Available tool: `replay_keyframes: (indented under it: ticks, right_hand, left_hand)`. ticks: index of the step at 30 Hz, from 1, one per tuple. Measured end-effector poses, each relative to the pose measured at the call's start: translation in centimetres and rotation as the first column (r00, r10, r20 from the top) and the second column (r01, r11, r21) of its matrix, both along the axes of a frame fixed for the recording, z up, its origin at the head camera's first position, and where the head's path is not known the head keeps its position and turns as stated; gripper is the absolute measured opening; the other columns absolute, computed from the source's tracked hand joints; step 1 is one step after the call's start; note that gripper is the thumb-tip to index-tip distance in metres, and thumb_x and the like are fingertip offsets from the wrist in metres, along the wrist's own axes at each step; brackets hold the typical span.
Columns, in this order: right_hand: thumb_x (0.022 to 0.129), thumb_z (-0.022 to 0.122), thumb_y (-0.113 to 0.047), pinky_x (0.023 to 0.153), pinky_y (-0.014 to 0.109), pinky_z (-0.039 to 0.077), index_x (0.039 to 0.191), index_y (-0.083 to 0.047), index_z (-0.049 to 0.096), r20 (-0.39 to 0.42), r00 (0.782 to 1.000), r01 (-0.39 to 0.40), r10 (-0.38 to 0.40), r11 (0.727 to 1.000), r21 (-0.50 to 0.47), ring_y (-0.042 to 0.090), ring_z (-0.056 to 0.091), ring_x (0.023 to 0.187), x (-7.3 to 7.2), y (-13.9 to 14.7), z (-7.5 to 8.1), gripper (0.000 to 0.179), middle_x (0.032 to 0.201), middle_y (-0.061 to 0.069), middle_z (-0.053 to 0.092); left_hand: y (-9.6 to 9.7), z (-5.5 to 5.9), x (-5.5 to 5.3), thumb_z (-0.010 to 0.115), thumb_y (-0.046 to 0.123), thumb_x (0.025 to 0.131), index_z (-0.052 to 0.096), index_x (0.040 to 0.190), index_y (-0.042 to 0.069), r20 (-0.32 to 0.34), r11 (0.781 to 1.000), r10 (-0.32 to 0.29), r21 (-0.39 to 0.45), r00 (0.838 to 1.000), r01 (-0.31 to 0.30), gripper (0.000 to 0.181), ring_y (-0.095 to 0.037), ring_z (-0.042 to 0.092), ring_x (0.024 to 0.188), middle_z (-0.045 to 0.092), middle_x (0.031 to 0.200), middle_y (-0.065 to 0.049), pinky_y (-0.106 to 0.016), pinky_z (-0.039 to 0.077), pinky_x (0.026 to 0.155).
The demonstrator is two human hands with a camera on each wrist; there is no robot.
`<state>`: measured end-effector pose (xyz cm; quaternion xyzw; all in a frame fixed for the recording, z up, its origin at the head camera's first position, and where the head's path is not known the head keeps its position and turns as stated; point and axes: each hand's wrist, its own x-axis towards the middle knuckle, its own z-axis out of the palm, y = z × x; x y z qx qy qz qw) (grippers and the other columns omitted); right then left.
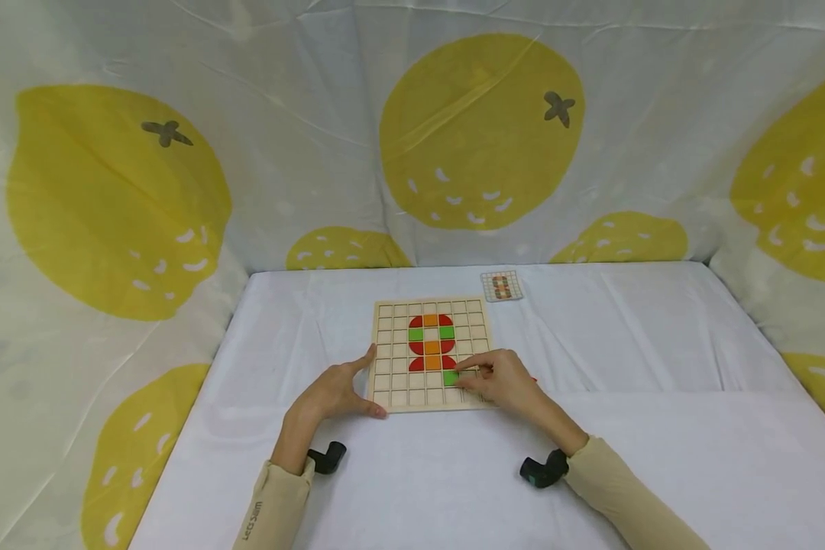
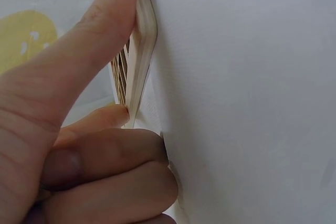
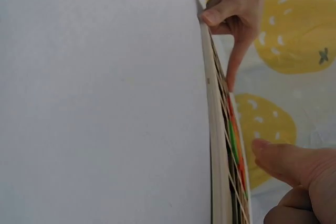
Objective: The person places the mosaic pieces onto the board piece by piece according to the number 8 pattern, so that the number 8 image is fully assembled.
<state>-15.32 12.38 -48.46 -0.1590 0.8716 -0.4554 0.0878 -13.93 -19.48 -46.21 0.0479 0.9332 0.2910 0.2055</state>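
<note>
In the head view a wooden grid board [image 1: 399,382] lies on the white table, with red, orange and green tiles set in its middle columns. My left hand [image 1: 333,391] holds its near left corner, index finger along the left edge and thumb at the front edge. The left wrist view shows that thumb [image 2: 92,43] against the board's side, with the lower fingers bent. Over the right part of the board, my right hand [image 1: 500,378] has its thumb and index tips beside a green tile [image 1: 450,378]. No tile shows between those tips; the right wrist view hides the index finger.
A small pattern card [image 1: 502,286] lies behind the board's far right corner. Something small and red [image 1: 534,380] peeks out beside the right hand. Lemon-print cloth walls [image 1: 481,130] rise at the back and sides. White table surface [image 1: 660,336] extends to the right.
</note>
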Motion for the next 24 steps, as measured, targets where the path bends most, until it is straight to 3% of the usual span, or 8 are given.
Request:
replay_keyframes:
  ticks: [9,14,17,24]
  right_hand:
    - [0.086,0.085,-0.018,0.049,0.021,0.021,0.110,-0.009,0.081,-0.049,0.994,0.100,-0.097,0.994,0.054,0.008,0.027,0.051,0.4,4.8,0.7,0.026,0.057,-0.006,0.030]
    - [0.085,0.086,-0.022,0.052,0.024,0.025,0.112,-0.013,0.081,0.004,0.986,0.163,-0.165,0.982,0.098,0.010,0.031,0.056,0.5,7.8,0.6,0.028,0.058,-0.005,0.031]
    - [0.085,0.086,-0.024,0.052,0.024,0.024,0.111,-0.013,0.081,0.033,0.991,0.127,-0.132,0.985,0.118,0.010,0.029,0.056,0.5,9.2,0.7,0.029,0.059,-0.006,0.029]
    - [0.083,0.086,-0.015,0.055,0.024,0.022,0.109,-0.014,0.082,0.067,0.997,-0.033,0.023,0.988,0.149,0.006,0.025,0.058,0.1,11.3,0.8,0.026,0.060,-0.007,0.027]
  left_hand:
    - [0.1,0.0,0.2,0.098,0.042,0.066,0.026,0.165,0.026,0.005,1.000,0.021,-0.004,1.000,-0.021,0.123,-0.040,0.045,0.147,0.042,0.163,-0.019,-0.061,0.041,0.115]
    - [0.1,-0.1,0.2,0.097,0.043,0.066,0.025,0.165,0.026,0.005,1.000,0.022,-0.011,1.000,-0.022,0.123,-0.039,0.045,0.147,0.041,0.163,-0.019,-0.061,0.041,0.115]
    - [0.1,0.1,0.2,0.097,0.043,0.066,0.025,0.165,0.026,0.004,1.000,0.017,-0.014,1.000,-0.017,0.124,-0.040,0.045,0.147,0.041,0.163,-0.019,-0.061,0.040,0.116]
    - [0.1,0.1,0.2,0.097,0.042,0.066,0.025,0.165,0.026,0.005,1.000,0.014,-0.012,1.000,-0.013,0.123,-0.039,0.044,0.148,0.042,0.163,-0.019,-0.060,0.039,0.117]
